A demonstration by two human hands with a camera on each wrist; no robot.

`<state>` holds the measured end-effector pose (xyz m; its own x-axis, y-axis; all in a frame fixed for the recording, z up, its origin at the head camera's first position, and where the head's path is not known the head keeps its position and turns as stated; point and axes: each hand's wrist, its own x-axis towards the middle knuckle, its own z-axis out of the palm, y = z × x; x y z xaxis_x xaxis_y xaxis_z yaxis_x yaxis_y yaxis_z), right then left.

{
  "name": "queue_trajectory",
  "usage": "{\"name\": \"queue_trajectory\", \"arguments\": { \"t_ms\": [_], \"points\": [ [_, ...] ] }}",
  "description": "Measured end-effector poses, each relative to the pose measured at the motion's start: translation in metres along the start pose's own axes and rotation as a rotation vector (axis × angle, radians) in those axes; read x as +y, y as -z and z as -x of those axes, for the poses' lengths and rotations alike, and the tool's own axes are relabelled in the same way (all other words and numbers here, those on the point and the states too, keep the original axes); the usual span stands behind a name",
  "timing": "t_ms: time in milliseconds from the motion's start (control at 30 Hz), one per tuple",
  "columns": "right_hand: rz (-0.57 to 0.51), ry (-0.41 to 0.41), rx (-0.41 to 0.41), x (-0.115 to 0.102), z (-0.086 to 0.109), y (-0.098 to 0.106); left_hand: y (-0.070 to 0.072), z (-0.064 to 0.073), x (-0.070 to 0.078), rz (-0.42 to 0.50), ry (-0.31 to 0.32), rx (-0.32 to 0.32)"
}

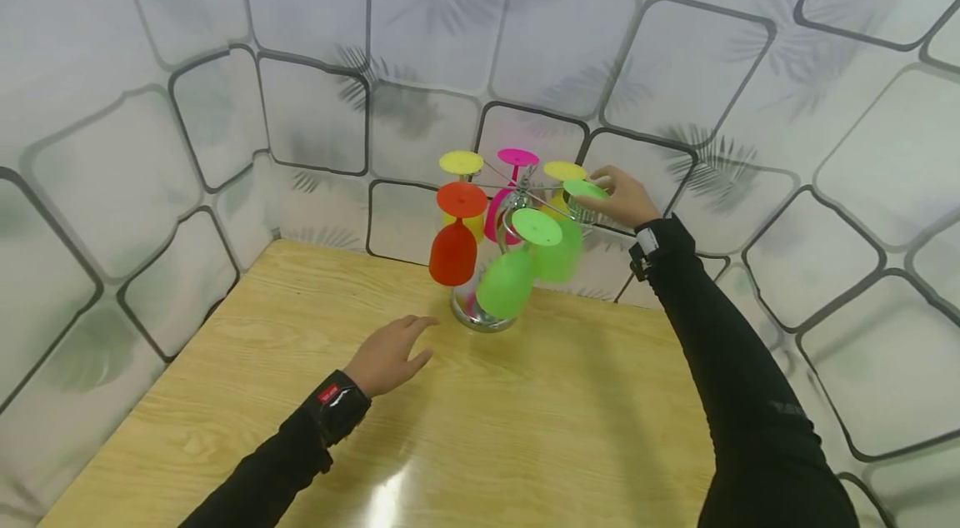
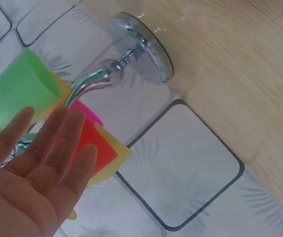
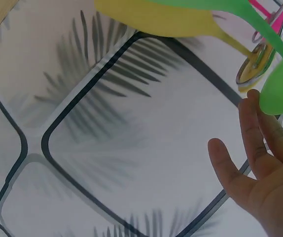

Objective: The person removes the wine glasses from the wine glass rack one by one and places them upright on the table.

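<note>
Plastic wine glasses hang upside down from a chrome rotating glass rack (image 1: 480, 318) on the table. My right hand (image 1: 621, 196) is at the rack's right side and pinches the foot of a green wine glass (image 1: 558, 251) at its edge; the thumb is hidden in the right wrist view. A second green wine glass (image 1: 506, 285) hangs in front, tilted. On the left hangs a red wine glass (image 1: 453, 253). My left hand (image 1: 386, 355) hovers low at the left front of the rack, fingers spread, holding nothing.
Further glasses hang behind: a pink one (image 1: 517, 156) and yellow ones, such as the yellow glass (image 1: 461, 162) at back left. The wooden table (image 1: 525, 420) meets a patterned wall covering (image 1: 420, 12) close behind the rack.
</note>
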<state>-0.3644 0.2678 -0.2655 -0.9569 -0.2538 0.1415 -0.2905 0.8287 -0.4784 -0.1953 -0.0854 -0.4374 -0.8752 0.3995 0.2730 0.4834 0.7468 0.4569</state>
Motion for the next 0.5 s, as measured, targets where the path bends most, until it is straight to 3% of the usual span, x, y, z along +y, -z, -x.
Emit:
{"name": "queue_trajectory", "arguments": {
  "t_ms": [300, 500],
  "points": [
    [0.052, -0.055, 0.000, 0.037, 0.045, 0.027, -0.009, -0.003, 0.007, 0.027, -0.008, -0.037],
    [0.142, -0.044, -0.067, 0.059, 0.082, 0.036, -0.015, -0.004, 0.009, 0.035, -0.013, -0.065]
  ]
}}
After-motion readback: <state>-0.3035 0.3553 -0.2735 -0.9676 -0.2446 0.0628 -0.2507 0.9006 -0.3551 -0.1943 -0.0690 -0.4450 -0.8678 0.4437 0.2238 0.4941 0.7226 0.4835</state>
